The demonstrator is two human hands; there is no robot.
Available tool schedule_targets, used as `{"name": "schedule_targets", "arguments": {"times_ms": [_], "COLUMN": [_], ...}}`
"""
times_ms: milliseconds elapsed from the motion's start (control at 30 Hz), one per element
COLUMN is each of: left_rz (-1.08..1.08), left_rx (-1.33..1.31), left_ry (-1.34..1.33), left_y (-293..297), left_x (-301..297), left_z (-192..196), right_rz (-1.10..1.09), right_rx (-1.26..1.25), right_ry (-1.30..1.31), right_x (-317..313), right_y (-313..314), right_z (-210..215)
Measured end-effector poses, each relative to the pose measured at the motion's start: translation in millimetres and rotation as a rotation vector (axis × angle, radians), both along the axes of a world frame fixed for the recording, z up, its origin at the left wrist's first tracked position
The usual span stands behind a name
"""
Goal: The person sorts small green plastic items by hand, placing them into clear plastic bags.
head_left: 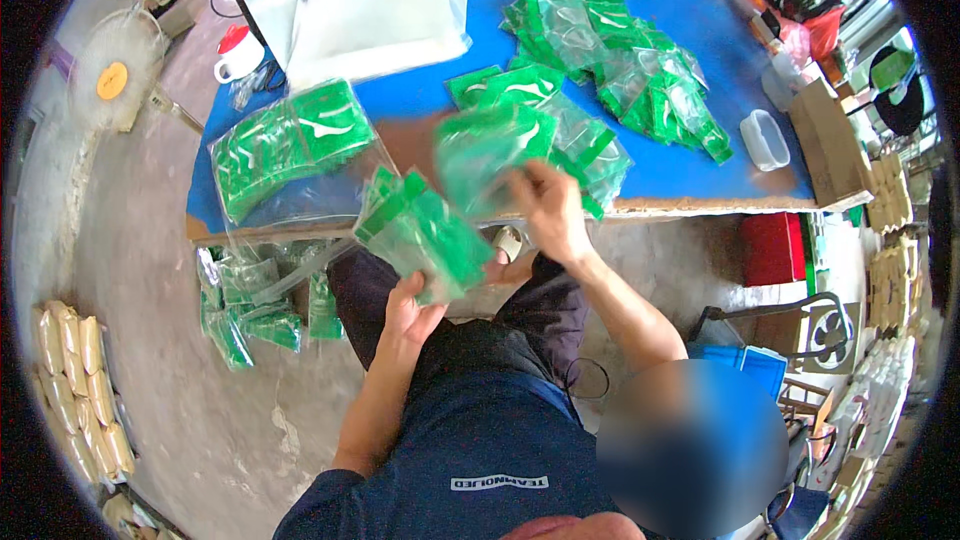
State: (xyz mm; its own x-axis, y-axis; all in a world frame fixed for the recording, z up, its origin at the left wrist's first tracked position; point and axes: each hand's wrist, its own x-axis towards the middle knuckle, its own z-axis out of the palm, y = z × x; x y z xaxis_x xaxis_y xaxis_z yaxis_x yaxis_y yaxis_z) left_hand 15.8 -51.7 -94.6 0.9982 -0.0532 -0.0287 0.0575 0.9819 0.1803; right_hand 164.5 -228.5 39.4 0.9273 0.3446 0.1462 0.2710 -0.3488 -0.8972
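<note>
My left hand point(413, 312) grips a fanned bundle of green and see-through plastic bags point(425, 235) by its lower end, in front of the table edge. Up and to the right, my right hand point(550, 208) pinches a single green plastic bag point(490, 155), blurred by motion, over the table edge. Beneath and behind that bag lies a loose pile of similar bags point(590, 145). A neat stack of green bags point(290, 145) in see-through wrapping rests on the table left of my hands. Farther back, a larger heap of green bags point(615, 50) spreads across the table.
The blue table point(700, 180) has a worn brown edge. A big see-through box point(370, 20) stands at the back left, near a white jug with red lid point(238, 53). A small plastic tub point(765, 140) sits at right. More bags point(250, 290) hang or lie below the table's left side.
</note>
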Motion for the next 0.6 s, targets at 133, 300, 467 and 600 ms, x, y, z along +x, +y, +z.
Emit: {"name": "schedule_targets", "arguments": {"times_ms": [133, 300, 467, 600], "left_rz": [0.088, 0.056, 0.072, 0.077], "left_rx": [0.143, 0.179, 0.095, 0.142], "left_ry": [0.216, 0.138, 0.053, 0.111], "left_y": [1, 19, 17, 20], "left_x": [5, -17, -30, -22], "left_z": [12, -25, -9, -15], "right_rz": [0.143, 0.122, 0.323, 0.126], "right_rx": [-0.126, -0.749, -0.260, 0.040], "right_ry": [-0.045, -0.684, -0.583, 0.367], "right_x": [-3, 46, 0, -47], "right_y": [9, -10, -5, 20], "right_z": [-8, -36, -61, -14]}}
